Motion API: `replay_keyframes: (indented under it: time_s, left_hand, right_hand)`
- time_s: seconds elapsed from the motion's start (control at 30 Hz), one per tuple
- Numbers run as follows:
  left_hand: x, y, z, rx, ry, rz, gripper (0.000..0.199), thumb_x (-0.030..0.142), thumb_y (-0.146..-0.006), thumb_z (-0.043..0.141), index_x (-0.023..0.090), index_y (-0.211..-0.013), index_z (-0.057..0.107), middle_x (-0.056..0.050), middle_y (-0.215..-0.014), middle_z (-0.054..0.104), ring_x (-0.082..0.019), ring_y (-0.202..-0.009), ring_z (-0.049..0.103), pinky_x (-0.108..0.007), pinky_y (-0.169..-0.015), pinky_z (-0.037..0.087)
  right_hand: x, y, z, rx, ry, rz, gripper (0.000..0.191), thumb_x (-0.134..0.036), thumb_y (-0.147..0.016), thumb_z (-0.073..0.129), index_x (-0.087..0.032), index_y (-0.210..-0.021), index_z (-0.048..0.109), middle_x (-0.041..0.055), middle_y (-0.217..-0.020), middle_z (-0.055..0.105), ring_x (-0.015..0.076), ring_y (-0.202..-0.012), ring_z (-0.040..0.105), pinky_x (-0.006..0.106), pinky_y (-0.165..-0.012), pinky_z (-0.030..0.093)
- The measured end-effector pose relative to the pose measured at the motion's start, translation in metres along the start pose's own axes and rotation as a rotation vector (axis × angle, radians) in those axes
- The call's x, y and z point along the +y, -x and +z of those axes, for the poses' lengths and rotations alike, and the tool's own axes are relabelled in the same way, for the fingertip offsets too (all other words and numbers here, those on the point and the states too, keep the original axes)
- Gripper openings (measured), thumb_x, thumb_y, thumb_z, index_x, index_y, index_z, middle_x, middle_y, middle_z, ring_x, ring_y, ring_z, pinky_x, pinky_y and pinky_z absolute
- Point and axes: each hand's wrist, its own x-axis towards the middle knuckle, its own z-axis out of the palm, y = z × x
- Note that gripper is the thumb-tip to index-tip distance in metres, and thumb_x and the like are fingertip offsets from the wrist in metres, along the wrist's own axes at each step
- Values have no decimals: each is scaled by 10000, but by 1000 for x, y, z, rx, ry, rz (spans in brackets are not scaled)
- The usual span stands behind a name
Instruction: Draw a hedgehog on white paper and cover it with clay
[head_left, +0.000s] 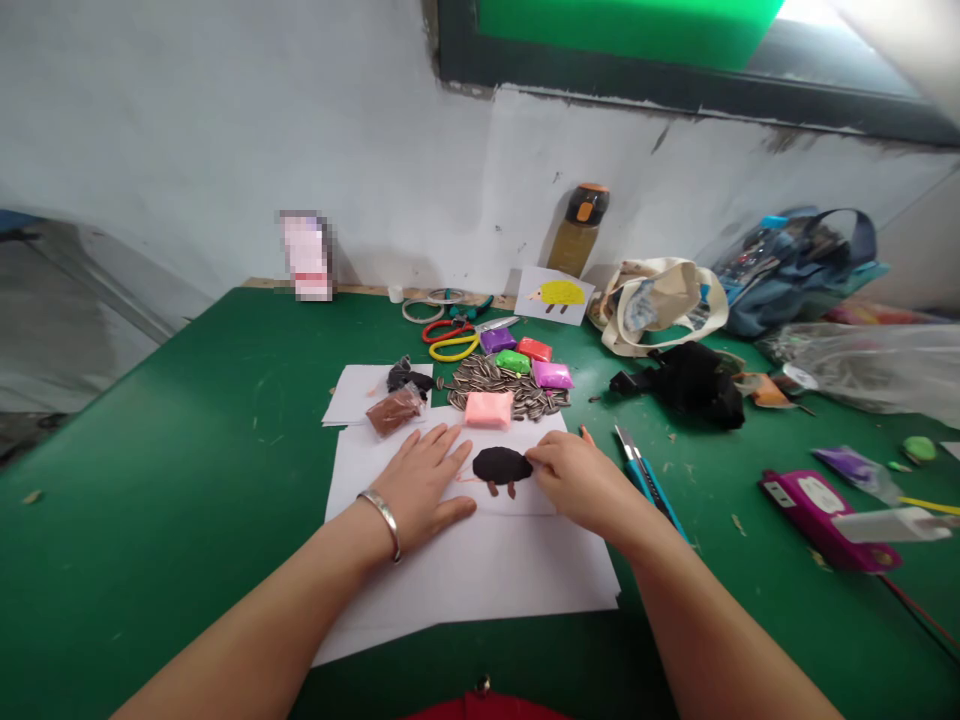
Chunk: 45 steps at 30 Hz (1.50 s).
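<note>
White paper (480, 560) lies on the green table, and on it is a black oval clay shape (501, 466) with two short brown legs below and faint pencil lines at its left. My left hand (431, 480) lies flat on the paper, fingers spread, left of the shape. My right hand (574, 475) is closed, its fingertips pressed at the shape's right end; anything between them is hidden. Just above sit a pink clay block (489, 410), a brown clay packet (394, 411) and black clay (409, 378). Striped seeds (480, 375) are heaped behind.
Scissors (454, 347), clay packets (498, 340) and a yellow hedgehog picture (561, 293) stand farther back. At the right are a teal cutter (651, 482), a black bag (697, 385), a cloth bag (660, 305) and a magenta glue gun (821, 515). A bottle (580, 230) leans by the wall.
</note>
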Motion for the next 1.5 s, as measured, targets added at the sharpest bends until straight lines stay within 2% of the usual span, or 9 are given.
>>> replay_keyframes:
  time_s: [0.27, 0.47, 0.63, 0.8, 0.97, 1.1, 1.27, 1.4, 1.5]
  left_hand:
    - [0, 0, -1, 9, 22, 5, 645, 501, -851, 502, 160, -1386, 384, -150, -1499, 300, -333, -1378, 238, -530, -1096, 215]
    - [0, -1, 0, 15, 54, 8, 646, 505, -843, 511, 163, -1377, 391, -154, -1493, 312, -344, -1376, 241, -544, -1093, 213]
    - [0, -1, 0, 6, 36, 4, 644, 494, -843, 512, 171, -1384, 378, -147, -1494, 311, -327, -1379, 239, -532, -1096, 212]
    - [1, -1, -2, -11, 38, 0, 644, 487, -848, 511, 162, -1388, 377, -148, -1501, 297, -333, -1383, 225, -539, -1098, 205]
    - [2, -1, -2, -12, 36, -2, 638, 484, -850, 513, 167, -1387, 376, -148, -1503, 292, -334, -1383, 226, -541, -1097, 209]
    - [1, -1, -1, -2, 41, 5, 638, 491, -850, 508, 159, -1381, 384, -151, -1495, 309, -342, -1382, 228, -551, -1096, 206]
    - [-1, -2, 3, 20, 38, 12, 634, 500, -857, 494, 169, -1384, 377, -147, -1499, 302, -335, -1382, 231, -541, -1099, 204]
    - [-2, -2, 4, 36, 39, 17, 630, 507, -856, 488, 177, -1381, 380, -146, -1501, 298, -336, -1381, 231, -540, -1096, 206]
    - [-1, -2, 2, 13, 41, 7, 639, 493, -848, 506, 166, -1383, 382, -152, -1497, 303, -337, -1382, 228, -538, -1096, 206]
  right_hand:
    - [-1, 0, 0, -7, 3, -2, 374, -102, -810, 405, -289, -767, 726, 30, -915, 628, 197, -886, 569, 543, -1046, 97]
    - [5, -1, -3, -17, -32, -7, 384, -96, -798, 407, -293, -912, 716, 30, -949, 632, 195, -915, 567, 506, -1056, 140]
    - [7, -1, -3, -37, -36, -36, 385, -83, -775, 419, -310, -818, 726, 16, -935, 625, 194, -926, 555, 519, -1058, 110]
    - [11, -3, -1, -3, -56, -3, 375, -106, -798, 401, -284, -919, 708, 28, -925, 624, 188, -898, 558, 527, -1048, 144]
    - [6, -1, -2, -29, -18, -28, 362, -87, -771, 415, -274, -819, 721, 37, -909, 618, 208, -932, 549, 552, -1039, 132]
    - [4, -1, -4, -34, -19, -23, 369, -91, -767, 420, -288, -812, 729, 36, -905, 622, 206, -918, 549, 560, -1037, 134]
    - [6, -1, -4, -40, -21, -55, 407, -91, -775, 415, -325, -855, 739, 18, -914, 640, 194, -912, 550, 510, -1044, 167]
    - [12, -2, -3, -30, -24, -53, 365, -113, -803, 419, -294, -847, 733, 18, -901, 646, 184, -888, 553, 484, -1032, 194]
    - [17, -3, -4, 2, -62, -41, 301, -160, -834, 435, -265, -925, 702, 19, -903, 637, 166, -834, 561, 413, -977, 282]
